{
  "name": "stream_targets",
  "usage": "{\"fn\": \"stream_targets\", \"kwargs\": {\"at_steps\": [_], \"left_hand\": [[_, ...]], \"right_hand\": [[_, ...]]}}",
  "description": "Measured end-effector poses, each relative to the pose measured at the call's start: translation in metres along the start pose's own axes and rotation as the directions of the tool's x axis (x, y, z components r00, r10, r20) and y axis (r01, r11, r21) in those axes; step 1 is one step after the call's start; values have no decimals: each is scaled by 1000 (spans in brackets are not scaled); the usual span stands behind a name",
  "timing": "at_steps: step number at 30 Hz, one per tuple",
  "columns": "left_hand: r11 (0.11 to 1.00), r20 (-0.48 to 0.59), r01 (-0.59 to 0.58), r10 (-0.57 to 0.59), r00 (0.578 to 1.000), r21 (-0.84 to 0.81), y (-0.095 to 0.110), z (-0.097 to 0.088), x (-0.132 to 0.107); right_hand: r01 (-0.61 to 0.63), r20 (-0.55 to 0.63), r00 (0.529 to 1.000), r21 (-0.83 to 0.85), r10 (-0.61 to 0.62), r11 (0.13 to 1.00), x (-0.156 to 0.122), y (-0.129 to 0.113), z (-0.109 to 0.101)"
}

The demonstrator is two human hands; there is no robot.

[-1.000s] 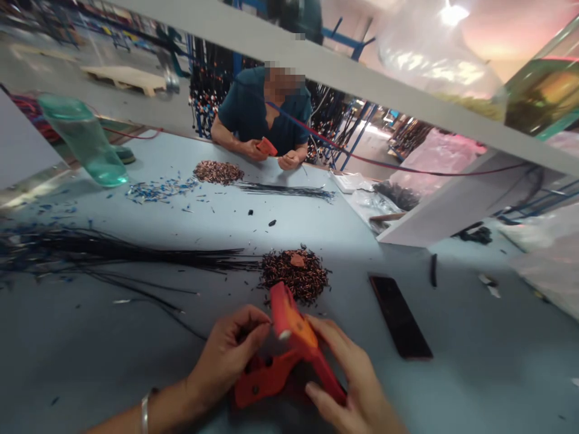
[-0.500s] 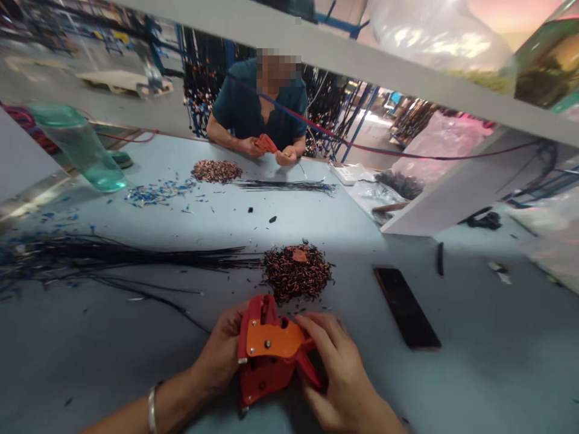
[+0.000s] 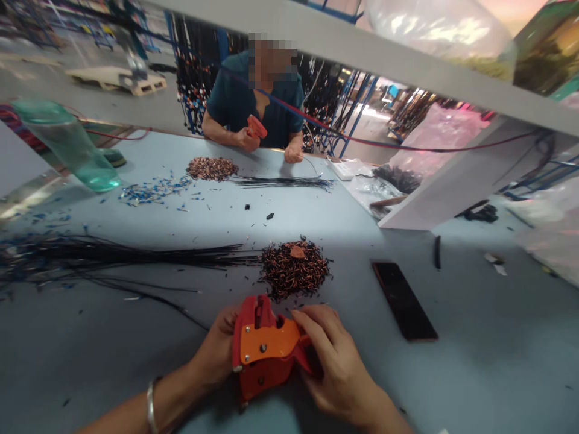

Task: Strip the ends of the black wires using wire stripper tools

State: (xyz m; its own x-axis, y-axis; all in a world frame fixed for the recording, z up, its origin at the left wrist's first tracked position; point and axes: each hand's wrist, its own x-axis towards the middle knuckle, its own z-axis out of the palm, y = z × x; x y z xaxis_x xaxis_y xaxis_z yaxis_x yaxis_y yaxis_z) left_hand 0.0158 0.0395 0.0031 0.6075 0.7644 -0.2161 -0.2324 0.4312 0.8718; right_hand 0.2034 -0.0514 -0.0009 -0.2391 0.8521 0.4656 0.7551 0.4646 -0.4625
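Observation:
A red-and-orange wire stripper (image 3: 266,345) sits in front of me, its jaw end turned to the left. My right hand (image 3: 337,367) is wrapped round its handles. At the jaw end my left hand (image 3: 217,346), with a metal bangle on the wrist, is closed, its fingertips partly hidden behind the tool. A thin black wire (image 3: 181,309) runs from the left up to this hand. Just beyond the stripper lies a heap of short black and copper-coloured offcuts (image 3: 296,271). A bundle of black wires (image 3: 149,252) with blue ends stretches leftward from the heap.
Across the table a co-worker (image 3: 257,102) holds a red tool and a wire. A phone (image 3: 404,301) lies to the right. A green bottle (image 3: 72,144) leans at the left. A white panel (image 3: 443,181) and an overhead beam (image 3: 344,51) border the far side.
My hands and the wire stripper keep nearly the same pose, while the whole view shifts slightly. The co-worker's hands have moved apart, and their red tool is raised and tilted.

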Motion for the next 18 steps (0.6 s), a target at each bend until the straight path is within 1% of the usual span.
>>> {"fn": "stream_targets", "kwargs": {"at_steps": [4,9,13,18], "left_hand": [[994,38,-68,65,997,83,2,-2,1],[986,76,-106,97,992,129,1,-5,1],[982,97,-98,83,992,163,-1,-6,2],[979,55,-76,67,996,189,-3,-8,1]], "right_hand": [[39,-26,999,-64,-41,997,3,-1,-1],[77,-13,997,-144,-79,987,7,0,-4],[82,-9,996,-158,-84,984,10,1,-4],[98,-5,995,-181,-101,979,12,4,0]]}}
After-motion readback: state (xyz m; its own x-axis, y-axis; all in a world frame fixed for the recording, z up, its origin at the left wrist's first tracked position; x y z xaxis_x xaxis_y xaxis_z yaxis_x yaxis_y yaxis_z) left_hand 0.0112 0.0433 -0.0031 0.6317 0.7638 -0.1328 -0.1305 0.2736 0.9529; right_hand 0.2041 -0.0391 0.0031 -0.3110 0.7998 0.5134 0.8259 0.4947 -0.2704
